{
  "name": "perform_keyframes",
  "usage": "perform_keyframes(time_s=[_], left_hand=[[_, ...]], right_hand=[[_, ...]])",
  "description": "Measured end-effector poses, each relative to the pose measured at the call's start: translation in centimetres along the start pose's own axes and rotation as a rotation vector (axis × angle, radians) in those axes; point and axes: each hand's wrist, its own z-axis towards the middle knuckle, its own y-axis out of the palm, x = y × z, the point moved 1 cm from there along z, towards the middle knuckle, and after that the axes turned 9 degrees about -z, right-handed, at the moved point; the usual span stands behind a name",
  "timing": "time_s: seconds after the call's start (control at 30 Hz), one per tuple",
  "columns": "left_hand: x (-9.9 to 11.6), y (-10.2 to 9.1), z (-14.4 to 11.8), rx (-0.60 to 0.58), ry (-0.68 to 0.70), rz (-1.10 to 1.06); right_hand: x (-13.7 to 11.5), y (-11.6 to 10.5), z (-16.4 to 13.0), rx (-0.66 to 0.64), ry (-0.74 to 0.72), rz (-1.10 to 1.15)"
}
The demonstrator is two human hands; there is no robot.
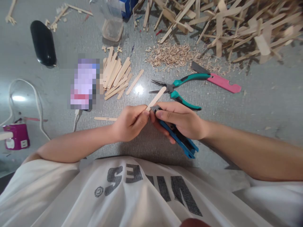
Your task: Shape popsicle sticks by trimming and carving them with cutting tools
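My left hand (131,123) is closed, pinching a wooden craft stick (157,97) between thumb and forefinger. The stick slants up and to the right, its far end reaching over the pliers' jaws. My right hand (182,118) is wrapped round a blue-handled tool (176,135) with a grey metal head. That head lies against or right beside the stick, close to my left fingertips; the exact contact is hidden. Just beyond my hands lie teal-handled needle-nose pliers (169,88), jaws apart. Another stick (105,119) lies partly behind my left hand.
A pile of craft sticks (117,72) lies beyond my left hand, near a blurred phone (84,83) on a cable. Wood shavings (170,55), a pink-handled blade (223,83) and a big heap of sticks (227,28) are farther back. A black case (43,43) and purple plug adapter (17,137) stand left.
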Motion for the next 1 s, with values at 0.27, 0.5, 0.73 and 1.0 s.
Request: perform_keyframes(time_s=[0.27,0.5,0.73,1.0], left_hand=[[0.63,0.28,0.00,0.079,0.051,0.193],[0.71,0.45,0.07,0.110,0.064,0.239],[0.70,0.39,-0.03,0.128,0.019,0.260],[0.60,0.43,-0.25,0.145,-0.027,0.251]], right_hand=[[0.35,0.57,0.01,0.109,-0.051,-0.096],[0.25,0.74,0.00,0.137,-0.048,-0.137],[0.17,0.80,0.02,0.135,-0.060,-0.110],[0.17,0.72,0.12,0.128,-0.077,-0.099]])
